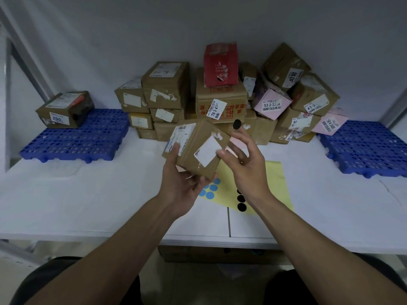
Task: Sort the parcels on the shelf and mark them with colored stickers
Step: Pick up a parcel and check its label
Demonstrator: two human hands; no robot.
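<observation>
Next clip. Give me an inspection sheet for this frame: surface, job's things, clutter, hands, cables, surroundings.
Surface: white shelf, with a seam near its front edge.
Job's things: brown parcel held up; parcel pile at the back; labelled parcel on the left blue pallet; right blue pallet; yellow sticker sheet with blue and black dots, lying under the hands.
Clutter: nothing seen.
Hands: left hand grips the brown parcel from below; right hand is beside it, with a black sticker on a fingertip.
Cables: nothing seen.
Surroundings: white wall; metal frame at left; cardboard box below the shelf.
</observation>
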